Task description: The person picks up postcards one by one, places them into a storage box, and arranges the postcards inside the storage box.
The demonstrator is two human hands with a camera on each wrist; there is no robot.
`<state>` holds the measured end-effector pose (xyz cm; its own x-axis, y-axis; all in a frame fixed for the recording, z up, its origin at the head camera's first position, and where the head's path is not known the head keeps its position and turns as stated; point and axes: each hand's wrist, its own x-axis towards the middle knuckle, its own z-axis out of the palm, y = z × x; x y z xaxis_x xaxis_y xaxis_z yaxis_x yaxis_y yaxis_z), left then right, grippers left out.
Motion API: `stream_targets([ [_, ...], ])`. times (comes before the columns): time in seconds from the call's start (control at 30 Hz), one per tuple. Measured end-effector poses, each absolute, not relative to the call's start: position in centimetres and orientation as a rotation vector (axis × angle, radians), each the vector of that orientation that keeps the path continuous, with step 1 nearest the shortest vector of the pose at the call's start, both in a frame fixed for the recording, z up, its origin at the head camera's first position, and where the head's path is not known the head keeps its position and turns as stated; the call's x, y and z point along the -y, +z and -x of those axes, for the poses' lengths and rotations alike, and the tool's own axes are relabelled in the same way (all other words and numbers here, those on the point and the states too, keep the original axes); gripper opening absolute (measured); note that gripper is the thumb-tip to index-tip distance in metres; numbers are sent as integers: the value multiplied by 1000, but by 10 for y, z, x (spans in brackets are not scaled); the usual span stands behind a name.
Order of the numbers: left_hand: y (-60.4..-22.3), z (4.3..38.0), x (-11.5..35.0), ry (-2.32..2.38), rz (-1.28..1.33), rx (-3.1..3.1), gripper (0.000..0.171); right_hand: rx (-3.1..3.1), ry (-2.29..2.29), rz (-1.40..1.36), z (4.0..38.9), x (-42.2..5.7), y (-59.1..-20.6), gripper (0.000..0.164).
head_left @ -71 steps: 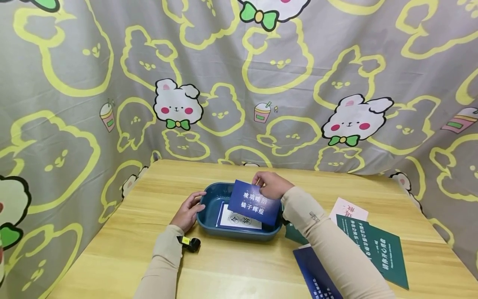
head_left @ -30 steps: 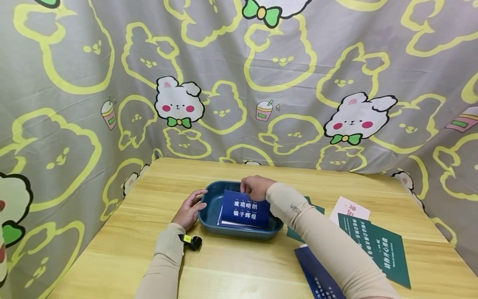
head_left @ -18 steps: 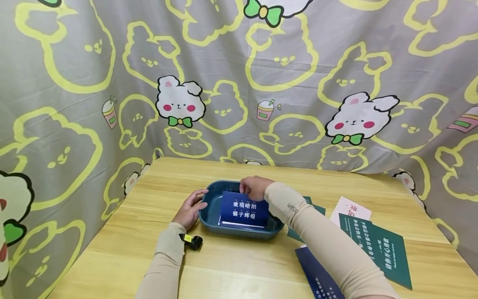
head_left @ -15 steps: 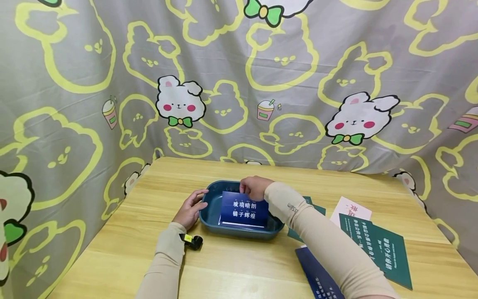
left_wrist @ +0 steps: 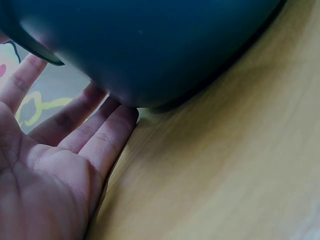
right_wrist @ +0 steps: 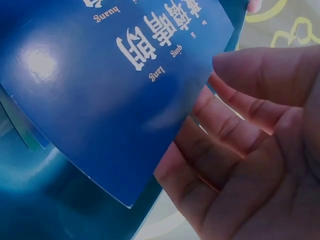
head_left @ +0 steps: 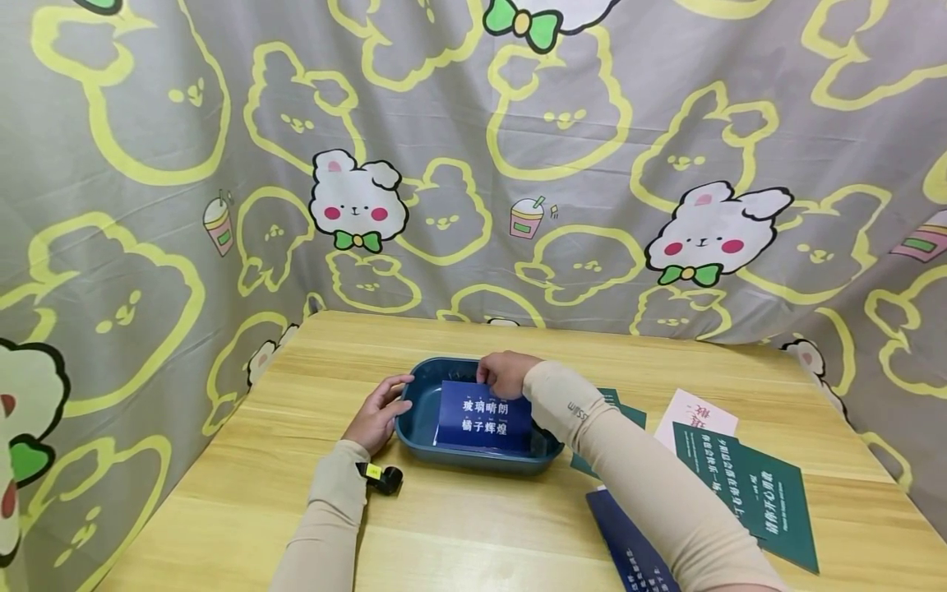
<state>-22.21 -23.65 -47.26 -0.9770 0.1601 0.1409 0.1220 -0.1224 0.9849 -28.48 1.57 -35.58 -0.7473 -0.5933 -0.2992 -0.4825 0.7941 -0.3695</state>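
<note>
Right hand (head_left: 506, 374) pinches blue card (head_left: 484, 417) — left hand (head_left: 374, 418) touches tray (head_left: 473, 462).

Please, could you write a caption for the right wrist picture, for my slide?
The right hand pinches the edge of a blue card with white lettering, a teal tray behind it.

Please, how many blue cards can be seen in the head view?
2: one card in the tray, pinched by the right hand, and another card on the table, partly covered by the right sleeve. More may be hidden underneath.
</note>
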Motion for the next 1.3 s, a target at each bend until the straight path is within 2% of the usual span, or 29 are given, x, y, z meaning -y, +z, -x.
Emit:
stream_targets([
  [1.3, -472, 222, 236, 2305, -319, -2104, 47, -2625, -444, 800, 286, -27, -358, 28],
])
